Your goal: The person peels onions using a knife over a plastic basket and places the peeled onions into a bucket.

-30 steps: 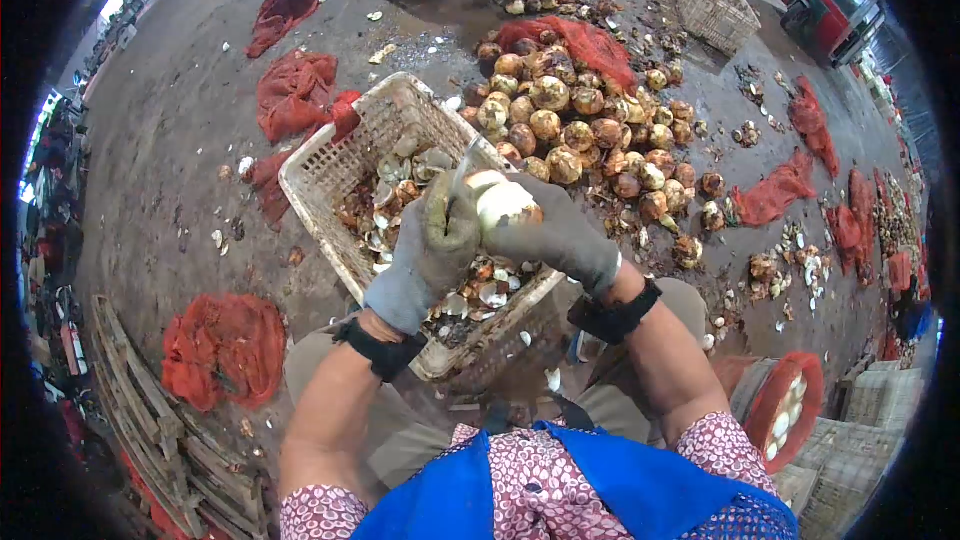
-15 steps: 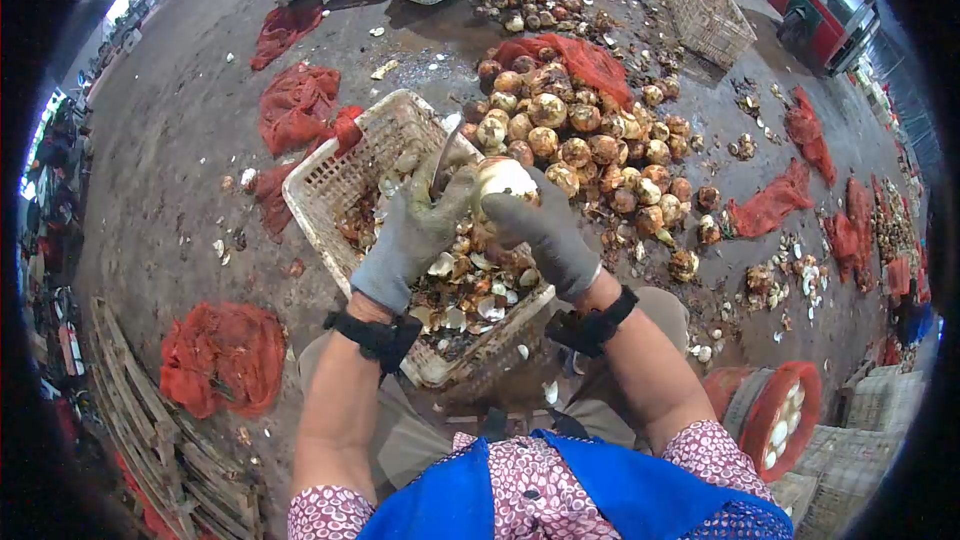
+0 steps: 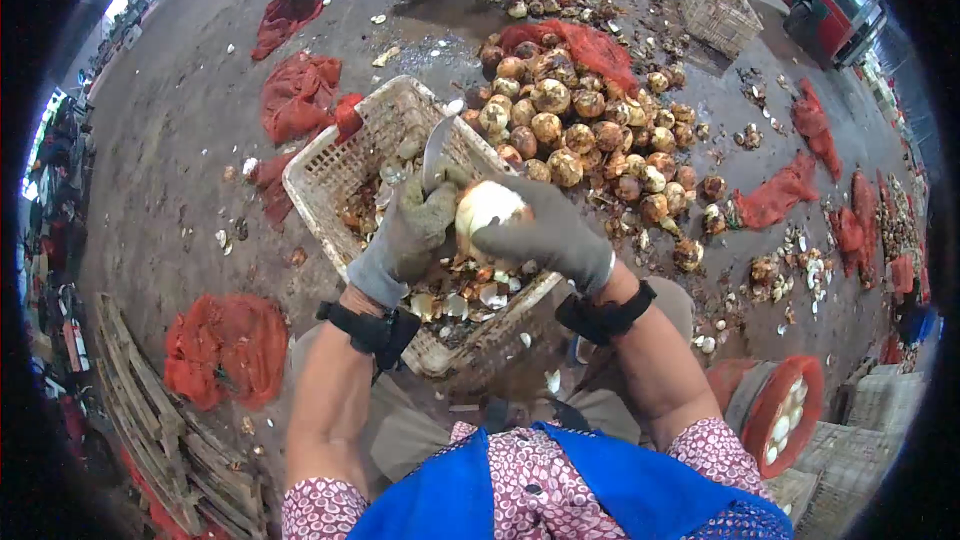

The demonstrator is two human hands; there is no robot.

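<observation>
A knife with a curved blade (image 3: 436, 148) points up from my gloved left hand (image 3: 410, 232), whose fingers are closed around the handle. My gloved right hand (image 3: 555, 228) grips a partly peeled onion (image 3: 488, 212), white on the side facing me. Both hands are close together, with the knife hand just left of the onion. Below them stands a tilted-looking white plastic crate (image 3: 318, 162) holding onion skins and scraps. Beyond the crate, to the right, lies a heap of unpeeled brown onions (image 3: 566, 166).
A red mesh bag (image 3: 585, 48) drapes over the heap. More red netting (image 3: 225, 350) lies left. Wooden slats (image 3: 150, 410) are at lower left. A red-rimmed bucket (image 3: 757, 410) of peeled onions stands by my right knee. Another crate (image 3: 715, 15) sits far right.
The onion has come slightly down and left, and more of its white surface shows. The right hand's fingers have shifted around it. The whole view has moved a little, with the far crate higher.
</observation>
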